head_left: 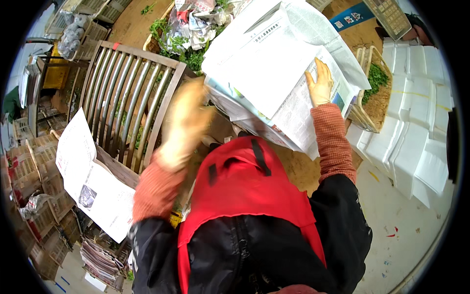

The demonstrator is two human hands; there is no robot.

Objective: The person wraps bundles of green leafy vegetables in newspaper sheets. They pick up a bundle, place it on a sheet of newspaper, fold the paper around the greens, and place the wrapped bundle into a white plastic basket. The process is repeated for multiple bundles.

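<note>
A stack of newspaper sheets (254, 63) lies on a block or box at top centre, its top sheets askew. My right hand (319, 83) rests on its right part, fingers apart and touching the paper. My left hand (188, 117), smeared by motion, is just left of the stack, beside a slatted rack with metal bars (127, 98); its fingers are unclear. Another newspaper sheet (98, 196) drapes over the rack's lower left end. I wear a red apron (249, 186) below the stack.
Leafy greens with crumpled paper (191, 34) fill a crate behind. A basket of greens (373, 83) and white foam boxes (411, 147) stand right. Plastic crates (36, 171) and a paper pile (100, 257) are left. A scale (387, 17) is at top right, near a partly visible person.
</note>
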